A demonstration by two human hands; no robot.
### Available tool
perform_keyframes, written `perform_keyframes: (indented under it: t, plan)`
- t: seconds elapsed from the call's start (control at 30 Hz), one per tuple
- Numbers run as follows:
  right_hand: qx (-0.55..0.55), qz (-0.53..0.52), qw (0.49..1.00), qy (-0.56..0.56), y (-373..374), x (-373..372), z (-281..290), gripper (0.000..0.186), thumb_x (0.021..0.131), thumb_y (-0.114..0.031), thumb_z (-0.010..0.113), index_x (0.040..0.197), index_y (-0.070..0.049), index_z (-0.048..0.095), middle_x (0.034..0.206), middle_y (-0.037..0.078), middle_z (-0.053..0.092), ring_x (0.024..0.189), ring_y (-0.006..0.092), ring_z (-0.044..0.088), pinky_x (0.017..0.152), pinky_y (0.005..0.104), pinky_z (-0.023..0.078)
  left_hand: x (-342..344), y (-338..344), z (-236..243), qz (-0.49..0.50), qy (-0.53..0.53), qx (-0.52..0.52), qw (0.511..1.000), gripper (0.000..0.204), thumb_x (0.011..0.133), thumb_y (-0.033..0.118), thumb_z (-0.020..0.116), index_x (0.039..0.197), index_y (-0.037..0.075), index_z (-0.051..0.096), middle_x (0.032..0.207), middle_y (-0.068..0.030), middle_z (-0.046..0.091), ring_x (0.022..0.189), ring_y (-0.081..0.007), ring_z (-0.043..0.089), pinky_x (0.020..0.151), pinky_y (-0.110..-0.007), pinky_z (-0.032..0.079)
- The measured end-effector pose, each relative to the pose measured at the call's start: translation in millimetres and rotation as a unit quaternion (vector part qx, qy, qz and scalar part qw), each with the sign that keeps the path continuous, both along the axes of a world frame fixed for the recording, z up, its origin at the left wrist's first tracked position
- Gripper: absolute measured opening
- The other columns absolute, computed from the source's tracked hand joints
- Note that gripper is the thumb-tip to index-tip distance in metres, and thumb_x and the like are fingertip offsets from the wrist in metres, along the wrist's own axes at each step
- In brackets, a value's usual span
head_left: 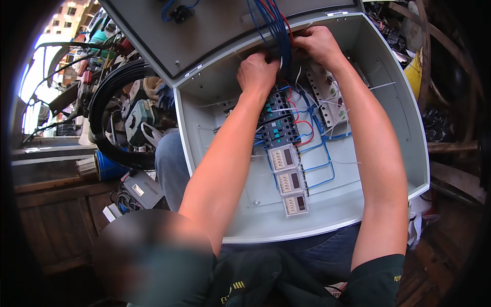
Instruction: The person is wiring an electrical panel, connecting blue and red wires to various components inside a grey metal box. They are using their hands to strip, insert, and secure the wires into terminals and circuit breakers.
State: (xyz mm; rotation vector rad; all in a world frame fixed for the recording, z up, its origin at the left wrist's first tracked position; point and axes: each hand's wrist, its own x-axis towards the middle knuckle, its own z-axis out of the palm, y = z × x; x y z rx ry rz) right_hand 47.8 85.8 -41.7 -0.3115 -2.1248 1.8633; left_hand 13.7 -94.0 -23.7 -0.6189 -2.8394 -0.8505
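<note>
Head view: both hands are up at the top of the open grey cabinet (399, 128). Left hand (257, 71) and right hand (318, 45) are each closed around the blue wire bundle (276, 30), which hangs between them, right above the black breakers (276, 125).

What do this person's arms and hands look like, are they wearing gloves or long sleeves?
No gloves: the left hand and right hand are bare, and so are both forearms. Short dark green sleeves end above the elbows, with small yellow markings near the hems. No watch or rings show.
</note>
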Motion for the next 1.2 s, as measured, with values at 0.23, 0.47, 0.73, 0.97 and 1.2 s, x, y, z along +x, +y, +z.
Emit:
perform_keyframes:
  t: [0.23,0.47,0.73,0.97,1.2]
  plan:
    - [0.008,0.012,0.998,-0.066,4.9,23.9,23.0,0.021,0.086,-0.022,0.075,0.093,-0.002,0.072,0.085,0.008,0.072,0.068,0.0133,0.067,0.062,0.0294,0.054,3.8,-16.7,-3.8,-0.108,0.009,0.086,0.99,0.022,0.081,0.019,0.072,0.086,-0.002,0.066,0.081,-0.0187,0.07,0.078,-0.0303,0.069,0.075,-0.037,0.053]
    - [0.218,-0.065,0.974,-0.005,-9.1,41.9,20.0,0.023,0.081,-0.018,0.071,0.098,-0.002,0.076,0.085,0.015,0.074,0.079,0.0241,0.072,0.077,0.0342,0.055,-7.4,-24.2,20.8,-0.208,-0.199,0.096,0.953,0.028,0.088,0.009,0.069,0.114,0.001,0.072,0.099,-0.0078,0.075,0.088,-0.0099,0.067,0.081,-0.025,0.053]
    - [0.147,-0.048,0.986,0.064,-11.5,49.5,4.1,0.024,0.083,-0.013,0.068,0.104,-0.005,0.075,0.09,0.01,0.075,0.083,0.0184,0.071,0.078,0.0307,0.055,-18.1,-29.4,26.4,-0.267,-0.155,0.054,0.95,0.023,0.088,0.015,0.073,0.106,0.001,0.075,0.092,-0.0076,0.075,0.08,-0.0098,0.067,0.077,-0.026,0.054]
    - [0.138,-0.02,0.99,-0.015,-6.5,52.8,5.2,0.02,0.088,-0.009,0.069,0.107,-0.002,0.074,0.092,0.006,0.073,0.082,0.0107,0.067,0.077,0.0266,0.054,-28.6,-40.0,6.9,-0.289,-0.004,0.089,0.953,0.017,0.09,0.009,0.07,0.104,-0.001,0.073,0.09,-0.0092,0.074,0.08,-0.0114,0.068,0.075,-0.027,0.053]
    - [0.125,0.009,0.991,-0.043,-5.7,54.8,7.5,0.024,0.088,-0.009,0.069,0.111,-0.002,0.073,0.096,0.006,0.074,0.085,0.0125,0.068,0.079,0.0276,0.055,-39.6,-42.3,11.9,-0.34,-0.093,0.081,0.932,0.016,0.091,0.006,0.068,0.106,0.0,0.071,0.094,-0.0091,0.074,0.089,-0.0128,0.069,0.079,-0.027,0.053]
